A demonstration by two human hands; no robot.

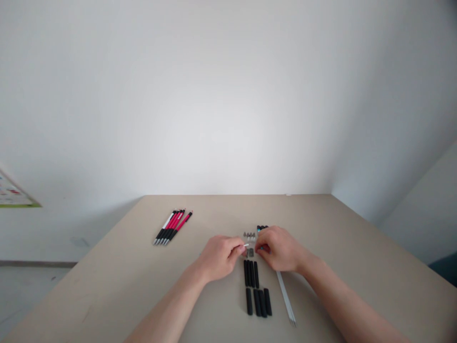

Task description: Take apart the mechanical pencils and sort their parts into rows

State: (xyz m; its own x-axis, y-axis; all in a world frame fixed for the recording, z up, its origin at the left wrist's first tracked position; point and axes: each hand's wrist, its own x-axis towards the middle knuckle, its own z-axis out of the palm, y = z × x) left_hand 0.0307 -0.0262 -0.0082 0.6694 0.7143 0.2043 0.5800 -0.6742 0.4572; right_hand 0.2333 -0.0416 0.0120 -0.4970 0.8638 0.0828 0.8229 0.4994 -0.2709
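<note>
My left hand (218, 257) is closed in a pinch on a small white part whose tip shows at its fingertips. My right hand (279, 248) is curled shut just to the right of it, fingertips meeting the same spot; what it holds is hidden. Both hover over rows of pen parts on the beige table (117, 281): small grey tips (249, 234), black caps (262, 227), thin black barrels (251, 273), thicker black grips (258, 302) and white refill tubes (286, 299).
Several assembled red-and-black pens (173, 226) lie in a row at the table's left back. A white wall stands behind the table. A poster (12, 195) hangs low on the left wall.
</note>
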